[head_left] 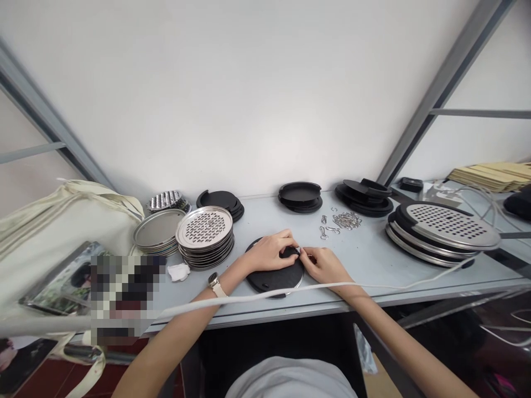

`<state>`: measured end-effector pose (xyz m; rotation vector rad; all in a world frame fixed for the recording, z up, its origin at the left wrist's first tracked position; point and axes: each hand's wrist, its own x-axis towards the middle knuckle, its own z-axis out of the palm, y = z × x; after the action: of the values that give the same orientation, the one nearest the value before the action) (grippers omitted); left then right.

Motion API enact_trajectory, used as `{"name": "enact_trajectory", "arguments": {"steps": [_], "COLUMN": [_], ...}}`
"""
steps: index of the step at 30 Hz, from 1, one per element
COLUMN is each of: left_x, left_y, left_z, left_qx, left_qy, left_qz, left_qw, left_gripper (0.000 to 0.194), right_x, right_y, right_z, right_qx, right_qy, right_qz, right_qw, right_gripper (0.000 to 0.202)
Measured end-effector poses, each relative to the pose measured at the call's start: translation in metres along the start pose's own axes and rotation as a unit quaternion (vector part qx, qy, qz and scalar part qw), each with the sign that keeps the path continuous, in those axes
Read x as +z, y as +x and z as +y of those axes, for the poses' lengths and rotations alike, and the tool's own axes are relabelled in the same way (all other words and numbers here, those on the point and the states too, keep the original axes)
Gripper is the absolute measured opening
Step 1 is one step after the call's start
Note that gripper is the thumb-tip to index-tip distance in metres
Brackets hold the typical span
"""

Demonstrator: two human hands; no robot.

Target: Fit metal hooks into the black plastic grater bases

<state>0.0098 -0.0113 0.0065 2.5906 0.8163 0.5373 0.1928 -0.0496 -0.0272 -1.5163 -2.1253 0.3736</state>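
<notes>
A round black disc (276, 279) lies flat on the table in front of me, with a thin silvery edge at its lower right. My left hand (271, 251) rests over the disc, its fingers curled and gripping it near the far right edge. At that same edge, my right hand (323, 265) is closed in a pinch, its fingertips meeting those of the left. Whatever sits between the right fingertips is too small to make out. Beyond the right hand lies a pile of small metal clips (347, 220), with a few loose ones beside it.
Stacked metal grater plates (205, 228) and plain round plates (160, 229) stand left. Black round parts (299, 196) line the wall. Finished-looking grater discs (450, 226) are piled right. A white cable (265, 296) crosses in front of my forearms. A cream bag (78, 226) lies far left.
</notes>
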Motion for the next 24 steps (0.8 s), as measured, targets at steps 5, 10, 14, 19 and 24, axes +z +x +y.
{"name": "enact_trajectory", "arguments": {"steps": [5, 10, 14, 19, 24], "left_x": [0.0006, 0.0020, 0.0028, 0.0026, 0.0024], "left_y": [-0.0010, -0.0016, -0.0013, -0.0013, -0.0016], "left_z": [0.0004, 0.0006, 0.0002, -0.0011, -0.0018], "left_qx": [0.014, 0.015, 0.014, 0.019, 0.019], "left_qy": [0.008, 0.017, 0.018, 0.005, -0.001], "left_qz": [0.011, 0.018, 0.017, 0.016, 0.014], "left_qw": [1.000, 1.000, 1.000, 1.000, 1.000], "left_gripper": [0.025, 0.027, 0.027, 0.026, 0.026], "right_x": [-0.0013, -0.0015, -0.0011, -0.0013, -0.0006], "right_y": [-0.0004, -0.0001, 0.0000, -0.0003, -0.0009], "right_z": [-0.0010, -0.0003, 0.0007, 0.0001, -0.0017], "right_qx": [0.002, 0.003, 0.002, 0.002, 0.003], "right_qy": [-0.015, -0.009, -0.006, -0.013, -0.017], "right_qz": [-0.006, -0.010, -0.011, -0.009, 0.005], "right_qw": [1.000, 1.000, 1.000, 1.000, 1.000], "right_gripper": [0.042, 0.043, 0.043, 0.041, 0.031]}}
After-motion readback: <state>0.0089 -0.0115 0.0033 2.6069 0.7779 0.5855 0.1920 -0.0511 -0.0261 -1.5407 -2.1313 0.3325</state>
